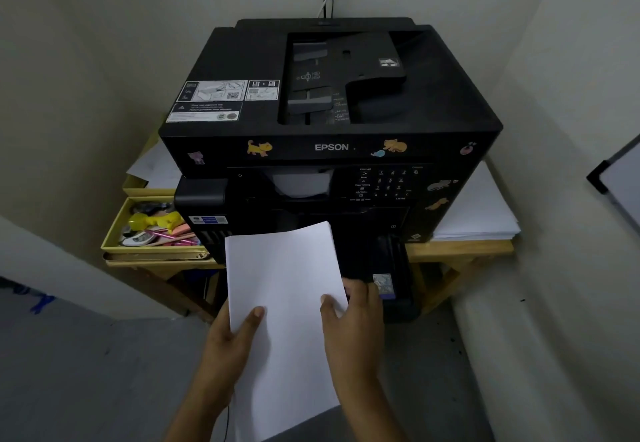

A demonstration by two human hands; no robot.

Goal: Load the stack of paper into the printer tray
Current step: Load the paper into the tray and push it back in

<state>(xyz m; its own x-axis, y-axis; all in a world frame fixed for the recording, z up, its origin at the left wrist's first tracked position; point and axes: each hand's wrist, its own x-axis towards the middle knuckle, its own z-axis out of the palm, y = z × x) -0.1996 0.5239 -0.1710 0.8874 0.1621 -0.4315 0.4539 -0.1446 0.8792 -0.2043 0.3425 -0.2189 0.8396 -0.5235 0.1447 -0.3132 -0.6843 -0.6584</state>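
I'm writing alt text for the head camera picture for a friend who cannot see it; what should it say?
Two hands, the left hand and right hand, hold a stack of white paper in front of a black Epson printer with its tray pulled out. The printer sits on a wooden table, with more paper beside it.

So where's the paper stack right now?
The paper stack is low in the head view, held by the left hand and right hand before the printer.

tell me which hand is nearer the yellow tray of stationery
Left. The left hand grips the white paper stack on the side toward the yellow tray; the right hand is on the far side.
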